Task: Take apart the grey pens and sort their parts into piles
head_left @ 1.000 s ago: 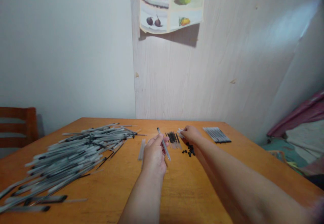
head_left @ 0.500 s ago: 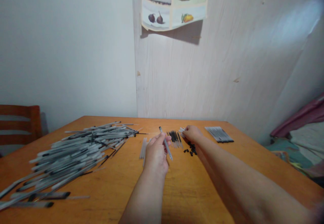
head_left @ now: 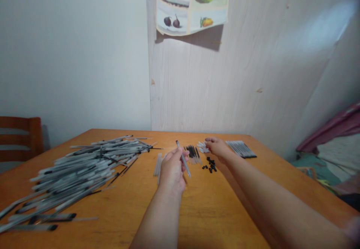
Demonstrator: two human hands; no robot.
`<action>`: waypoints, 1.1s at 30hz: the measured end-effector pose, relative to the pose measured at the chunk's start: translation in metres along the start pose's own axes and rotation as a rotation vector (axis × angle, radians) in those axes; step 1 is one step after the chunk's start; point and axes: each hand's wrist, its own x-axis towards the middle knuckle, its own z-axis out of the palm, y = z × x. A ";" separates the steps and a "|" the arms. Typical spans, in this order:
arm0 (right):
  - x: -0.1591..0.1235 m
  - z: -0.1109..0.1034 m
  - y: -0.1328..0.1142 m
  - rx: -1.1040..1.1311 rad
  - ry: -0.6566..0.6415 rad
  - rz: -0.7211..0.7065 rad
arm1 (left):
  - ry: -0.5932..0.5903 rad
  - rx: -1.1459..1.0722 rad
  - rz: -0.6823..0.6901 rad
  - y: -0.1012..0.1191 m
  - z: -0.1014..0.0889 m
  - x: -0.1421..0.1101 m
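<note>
My left hand [head_left: 173, 168] is closed around a pen [head_left: 184, 162], a clear barrel with a dark top end, tilted with its pale end toward me. My right hand [head_left: 218, 146] is beside a small heap of white plastic pieces [head_left: 201, 147], its fingers drawn together; whatever they pinch is hidden. Between the hands lies a row of dark-filled refills [head_left: 192, 154]. Black end plugs [head_left: 210, 165] are scattered just below my right hand. Clear empty barrels [head_left: 157, 165] lie partly behind my left hand.
A large loose pile of pens and barrels [head_left: 84, 170] covers the left of the wooden table [head_left: 213, 219]. Pens lined up side by side [head_left: 241, 149] lie at the back right. A wooden chair [head_left: 35, 136] stands at the left, and a wall is behind the table.
My right hand has lifted back slightly to the right from the white pieces, so more of them and the black plugs show. My left hand keeps the pen in the same hold.
</note>
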 end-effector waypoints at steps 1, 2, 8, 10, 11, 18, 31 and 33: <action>-0.006 -0.002 -0.003 0.062 -0.024 0.008 | -0.004 0.005 -0.002 0.000 0.000 0.000; -0.013 -0.004 -0.007 0.119 -0.047 0.014 | -0.008 0.007 -0.001 0.000 0.000 0.001; -0.061 -0.022 -0.028 0.799 -0.256 0.134 | -0.052 0.004 0.023 0.000 0.000 0.001; -0.076 -0.027 -0.033 0.845 -0.262 0.181 | -0.060 0.005 0.032 -0.001 0.000 0.000; -0.082 -0.029 -0.036 0.859 -0.259 0.192 | -0.064 0.004 0.035 -0.001 0.000 0.000; -0.115 -0.029 -0.036 0.972 -0.255 0.253 | -0.061 -0.021 0.054 -0.003 0.001 0.000; -0.140 -0.002 -0.027 1.153 -0.314 0.387 | 0.000 -0.047 0.159 -0.004 0.001 0.001; -0.143 0.000 -0.028 1.151 -0.336 0.384 | 0.003 -0.048 0.175 -0.004 0.001 0.001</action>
